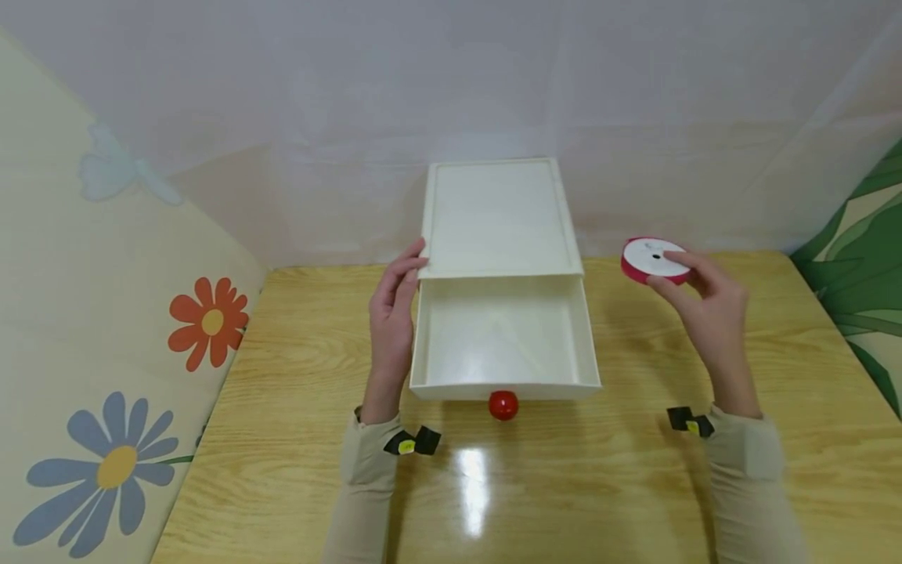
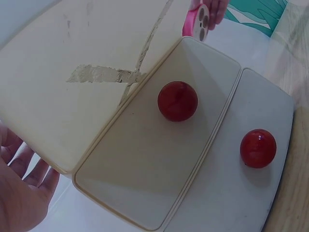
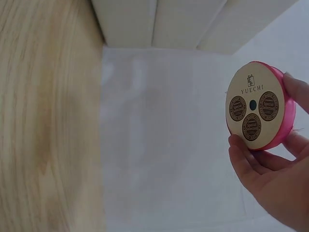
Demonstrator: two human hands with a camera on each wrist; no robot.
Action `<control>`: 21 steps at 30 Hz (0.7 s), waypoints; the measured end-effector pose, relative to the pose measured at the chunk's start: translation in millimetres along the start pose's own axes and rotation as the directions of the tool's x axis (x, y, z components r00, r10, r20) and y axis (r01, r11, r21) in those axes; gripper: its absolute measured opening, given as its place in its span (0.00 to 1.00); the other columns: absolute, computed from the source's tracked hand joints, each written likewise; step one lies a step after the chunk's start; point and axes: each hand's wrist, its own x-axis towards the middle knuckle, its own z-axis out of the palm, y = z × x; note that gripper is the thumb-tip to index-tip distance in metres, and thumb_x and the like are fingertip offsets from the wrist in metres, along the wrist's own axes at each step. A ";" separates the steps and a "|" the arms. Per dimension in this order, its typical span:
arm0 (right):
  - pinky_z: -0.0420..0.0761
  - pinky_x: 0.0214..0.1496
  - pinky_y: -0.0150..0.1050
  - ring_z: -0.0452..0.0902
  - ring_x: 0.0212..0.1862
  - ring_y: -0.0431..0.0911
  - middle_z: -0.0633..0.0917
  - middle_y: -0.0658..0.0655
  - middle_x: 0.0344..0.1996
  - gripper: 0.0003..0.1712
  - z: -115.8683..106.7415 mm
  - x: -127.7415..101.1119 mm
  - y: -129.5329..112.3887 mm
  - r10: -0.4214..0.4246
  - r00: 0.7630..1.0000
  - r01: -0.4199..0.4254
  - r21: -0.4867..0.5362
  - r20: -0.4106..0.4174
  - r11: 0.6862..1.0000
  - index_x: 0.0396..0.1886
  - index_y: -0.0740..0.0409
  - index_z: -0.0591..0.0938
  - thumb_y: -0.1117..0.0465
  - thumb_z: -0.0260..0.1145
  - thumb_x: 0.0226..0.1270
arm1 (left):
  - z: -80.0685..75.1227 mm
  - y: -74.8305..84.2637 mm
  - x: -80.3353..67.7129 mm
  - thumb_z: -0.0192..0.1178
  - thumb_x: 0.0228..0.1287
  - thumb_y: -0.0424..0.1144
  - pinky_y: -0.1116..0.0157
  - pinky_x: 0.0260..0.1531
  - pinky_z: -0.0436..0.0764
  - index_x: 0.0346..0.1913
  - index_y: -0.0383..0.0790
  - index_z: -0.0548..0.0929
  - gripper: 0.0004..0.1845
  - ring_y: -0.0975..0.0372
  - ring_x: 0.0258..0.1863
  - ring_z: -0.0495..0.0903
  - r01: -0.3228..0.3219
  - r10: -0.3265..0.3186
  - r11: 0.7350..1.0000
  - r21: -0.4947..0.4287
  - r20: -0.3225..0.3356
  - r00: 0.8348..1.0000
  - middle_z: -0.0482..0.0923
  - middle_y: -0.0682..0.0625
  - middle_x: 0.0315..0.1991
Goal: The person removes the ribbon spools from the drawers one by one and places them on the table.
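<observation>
A white cabinet [image 1: 500,215] stands at the back of the table with its top drawer [image 1: 503,333] pulled out, a red knob [image 1: 503,405] on that drawer's front. My left hand [image 1: 396,313] lies along the cabinet's left side, fingers fairly straight and touching its edge. To the right of the cabinet, my right hand [image 1: 712,313] pinches a spool of pink ribbon [image 3: 256,106] between thumb and fingers, above the table. Its label shows in the right wrist view. Two lower drawer fronts [image 2: 145,159] with red knobs [image 2: 177,101] appear closed in the left wrist view.
The cabinet stands on a wood-grain table [image 1: 550,486] against a pale cloth backdrop [image 1: 352,94]. Printed flowers [image 1: 211,323] mark the left side and green leaves [image 1: 867,258] the right. A scuffed cream panel [image 2: 58,106] fills the left wrist view's upper left.
</observation>
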 end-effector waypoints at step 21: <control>0.75 0.53 0.22 0.76 0.52 0.33 0.79 0.67 0.65 0.29 3.9 9.1 36.1 0.151 0.983 -0.140 -0.095 0.109 0.985 0.64 0.67 0.81 0.57 0.75 0.68 | 1.3 1.3 -0.3 0.50 0.81 0.34 0.55 0.75 0.67 0.54 0.29 0.83 0.14 0.56 0.74 0.68 0.002 -0.002 1.000 0.009 0.000 1.000 0.75 0.44 0.70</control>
